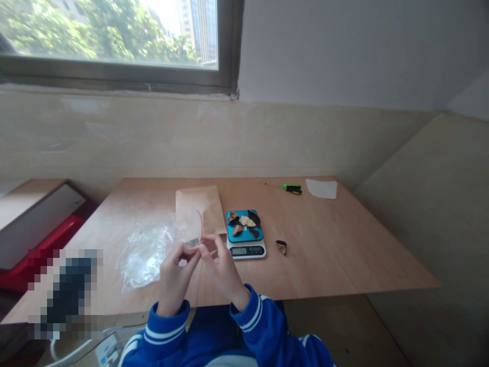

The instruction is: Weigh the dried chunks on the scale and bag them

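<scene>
In front of me, my left hand (176, 272) and my right hand (221, 267) meet with their fingertips pinched on a clear zip bag (190, 220). A red line runs along the bag's edge, and its film reaches over a brown paper envelope (212, 209). Just right of my hands stands a kitchen scale (247, 251) with a blue top and a small display I cannot read. On it lie several dried curled pieces (248, 221), some cream and brown, some nearly black. One more dried piece (281, 247) rests on the table beside the scale.
Crumpled clear plastic bags (143, 255) lie left of my hands. Two screwdrivers (292, 188), green and black-yellow, and a torn white paper (322, 189) are at the table's back right. A blurred-out dark object (71, 290) sits at the left edge, above a power strip (110, 350).
</scene>
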Tool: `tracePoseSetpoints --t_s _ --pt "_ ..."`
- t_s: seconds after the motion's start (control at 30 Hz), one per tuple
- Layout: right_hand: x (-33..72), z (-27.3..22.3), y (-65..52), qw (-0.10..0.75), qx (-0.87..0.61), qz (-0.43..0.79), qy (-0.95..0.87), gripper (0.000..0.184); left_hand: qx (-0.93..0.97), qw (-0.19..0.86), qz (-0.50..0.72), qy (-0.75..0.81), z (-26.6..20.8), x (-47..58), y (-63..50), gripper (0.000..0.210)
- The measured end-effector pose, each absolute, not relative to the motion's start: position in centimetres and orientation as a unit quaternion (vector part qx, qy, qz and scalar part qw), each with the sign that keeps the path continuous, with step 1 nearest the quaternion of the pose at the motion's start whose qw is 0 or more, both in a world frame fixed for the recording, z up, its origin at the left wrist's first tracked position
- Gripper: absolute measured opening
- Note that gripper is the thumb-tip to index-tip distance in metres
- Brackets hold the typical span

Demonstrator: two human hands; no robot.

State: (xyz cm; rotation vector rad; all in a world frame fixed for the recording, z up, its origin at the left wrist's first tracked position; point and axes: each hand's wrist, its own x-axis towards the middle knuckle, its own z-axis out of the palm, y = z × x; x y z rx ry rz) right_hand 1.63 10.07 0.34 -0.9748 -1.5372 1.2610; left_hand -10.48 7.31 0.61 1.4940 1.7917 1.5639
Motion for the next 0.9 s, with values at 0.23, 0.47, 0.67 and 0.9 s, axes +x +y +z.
tracePoseSetpoints --t_s 0.23,0.47,0.67,0.9 --pt "2.4 -0.3 10.6 0.482 -0.397 0.541 -0.563 0.026 0.592 0.292 0.526 0.536 0.6 -9.9 7.3 0.015" --pt "3.6 -1.9 11.7 0.507 -0.44 0.533 -0.515 0.027 0.476 0.209 0.607 0.6 0.1 -9.6 7.1 0.015" --pt "5.1 -4.2 12.4 0.436 -0.463 0.537 -0.554 0.028 0.442 -0.125 0.635 0.621 0.2 -9.0 8.0 0.015" --pt "9.4 -4.1 14.2 0.395 -0.452 0.324 -0.732 0.024 0.575 -0.156 0.593 0.542 1.5 -9.3 8.2 0.026"
